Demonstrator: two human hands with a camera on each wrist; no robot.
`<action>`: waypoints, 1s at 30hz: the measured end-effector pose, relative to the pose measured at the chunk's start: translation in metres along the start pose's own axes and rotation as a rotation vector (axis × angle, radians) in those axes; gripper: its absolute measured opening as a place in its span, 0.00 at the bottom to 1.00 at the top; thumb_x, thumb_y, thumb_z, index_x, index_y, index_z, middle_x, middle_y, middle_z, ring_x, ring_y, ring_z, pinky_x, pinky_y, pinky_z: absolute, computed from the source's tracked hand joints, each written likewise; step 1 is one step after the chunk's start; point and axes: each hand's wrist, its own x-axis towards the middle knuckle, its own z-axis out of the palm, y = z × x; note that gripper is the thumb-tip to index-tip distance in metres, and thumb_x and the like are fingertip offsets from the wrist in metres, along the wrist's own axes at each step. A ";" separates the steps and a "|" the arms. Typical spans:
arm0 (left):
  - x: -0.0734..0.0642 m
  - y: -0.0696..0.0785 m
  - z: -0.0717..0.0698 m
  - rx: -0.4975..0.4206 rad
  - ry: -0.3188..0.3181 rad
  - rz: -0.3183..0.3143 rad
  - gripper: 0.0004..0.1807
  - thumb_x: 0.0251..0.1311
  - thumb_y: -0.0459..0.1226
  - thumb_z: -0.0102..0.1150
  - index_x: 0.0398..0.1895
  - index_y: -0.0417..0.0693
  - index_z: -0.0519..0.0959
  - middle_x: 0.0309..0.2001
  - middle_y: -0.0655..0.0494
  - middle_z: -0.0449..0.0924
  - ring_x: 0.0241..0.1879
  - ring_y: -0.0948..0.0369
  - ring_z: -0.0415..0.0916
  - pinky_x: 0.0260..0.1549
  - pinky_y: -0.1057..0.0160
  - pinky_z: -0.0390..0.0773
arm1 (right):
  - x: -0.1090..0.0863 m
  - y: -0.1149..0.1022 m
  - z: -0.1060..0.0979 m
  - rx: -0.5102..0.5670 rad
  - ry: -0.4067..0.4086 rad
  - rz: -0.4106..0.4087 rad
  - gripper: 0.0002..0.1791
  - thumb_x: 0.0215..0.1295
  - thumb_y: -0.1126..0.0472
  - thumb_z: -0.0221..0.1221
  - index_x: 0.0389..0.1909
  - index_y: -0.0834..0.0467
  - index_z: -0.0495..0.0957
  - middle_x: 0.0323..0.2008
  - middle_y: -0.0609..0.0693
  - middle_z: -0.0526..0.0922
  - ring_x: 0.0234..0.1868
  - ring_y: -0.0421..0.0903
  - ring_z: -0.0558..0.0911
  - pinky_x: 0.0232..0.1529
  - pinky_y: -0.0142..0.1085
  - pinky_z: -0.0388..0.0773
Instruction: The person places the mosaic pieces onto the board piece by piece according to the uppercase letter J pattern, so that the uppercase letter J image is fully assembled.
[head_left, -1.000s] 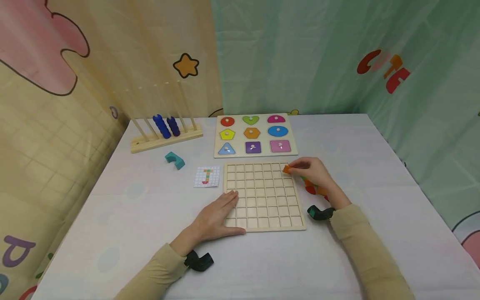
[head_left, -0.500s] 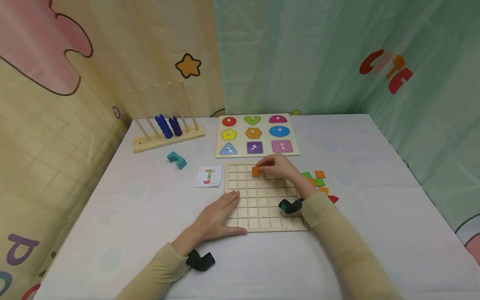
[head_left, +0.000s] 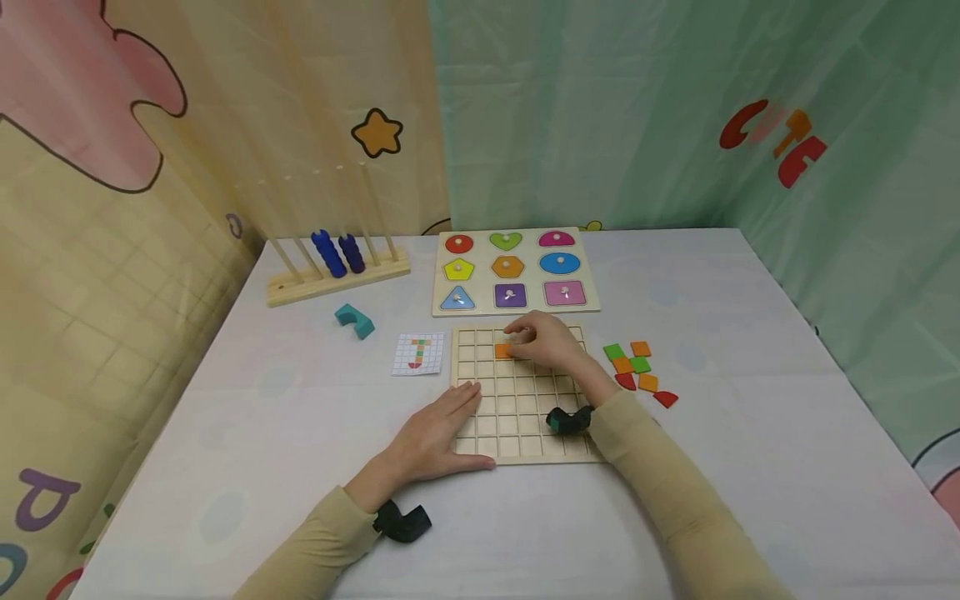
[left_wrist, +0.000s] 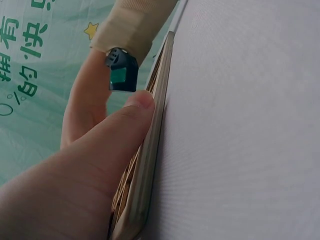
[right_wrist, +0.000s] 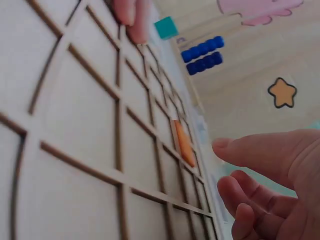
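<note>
My left hand (head_left: 433, 432) rests with extended fingers on the lower left corner of a wooden grid board (head_left: 517, 423), its thumb along the near edge. An orange square tile (head_left: 502, 352) lies in the board's second row from the top, in a cell left of the middle. Just right of that tile is my right hand (head_left: 549, 342), fingers loosely bent. In the right wrist view a gap shows between the orange tile (right_wrist: 184, 145) and the thumb, and the fingers hold nothing. The right hand hides part of the board's upper rows.
Green, orange and red tiles (head_left: 640, 364) lie right of the board. A pattern card (head_left: 405, 357) lies to its left, near a teal arched block (head_left: 354, 321). Behind stand a shape puzzle (head_left: 480, 287) and a peg rack (head_left: 337, 283) with blue beads.
My right hand has carried the orange tile leftward from the board's upper right, set it in a cell and let go. The left hand has stayed on the board.
</note>
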 end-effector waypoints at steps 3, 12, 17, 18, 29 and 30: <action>0.000 0.001 0.000 -0.004 -0.002 -0.001 0.55 0.49 0.72 0.48 0.70 0.40 0.58 0.72 0.50 0.53 0.71 0.57 0.48 0.67 0.60 0.55 | -0.009 0.003 -0.015 0.068 0.020 -0.040 0.18 0.59 0.57 0.64 0.50 0.58 0.80 0.47 0.54 0.79 0.42 0.49 0.78 0.43 0.41 0.79; 0.000 0.000 0.000 0.001 0.004 0.008 0.55 0.49 0.71 0.50 0.70 0.39 0.59 0.71 0.49 0.53 0.71 0.57 0.48 0.67 0.61 0.53 | -0.042 0.022 -0.073 0.196 0.060 -0.082 0.24 0.62 0.52 0.62 0.55 0.60 0.76 0.46 0.56 0.79 0.43 0.50 0.78 0.44 0.40 0.77; -0.001 0.000 0.000 0.006 0.015 0.022 0.54 0.50 0.70 0.52 0.69 0.38 0.59 0.71 0.48 0.54 0.70 0.57 0.49 0.67 0.61 0.53 | -0.054 0.046 -0.093 0.210 0.089 -0.029 0.26 0.63 0.49 0.60 0.57 0.60 0.74 0.47 0.55 0.79 0.45 0.50 0.77 0.47 0.39 0.76; -0.001 0.000 0.000 0.009 0.016 0.024 0.54 0.50 0.69 0.52 0.69 0.38 0.59 0.71 0.48 0.54 0.70 0.56 0.49 0.67 0.61 0.53 | -0.056 0.051 -0.096 0.216 0.090 -0.018 0.26 0.63 0.48 0.60 0.57 0.60 0.74 0.47 0.55 0.79 0.45 0.49 0.77 0.48 0.39 0.75; -0.001 0.000 0.001 0.011 0.014 0.027 0.55 0.50 0.71 0.49 0.69 0.38 0.59 0.71 0.49 0.54 0.71 0.58 0.48 0.67 0.62 0.51 | -0.062 0.087 -0.108 0.224 0.052 0.061 0.27 0.62 0.49 0.61 0.57 0.61 0.74 0.50 0.58 0.78 0.47 0.51 0.76 0.46 0.40 0.76; -0.001 -0.001 0.001 0.012 0.014 0.026 0.55 0.50 0.71 0.49 0.69 0.38 0.58 0.71 0.49 0.54 0.71 0.58 0.48 0.67 0.62 0.51 | -0.061 0.090 -0.107 0.227 0.043 0.070 0.27 0.62 0.49 0.61 0.57 0.61 0.74 0.50 0.59 0.78 0.48 0.52 0.76 0.47 0.39 0.75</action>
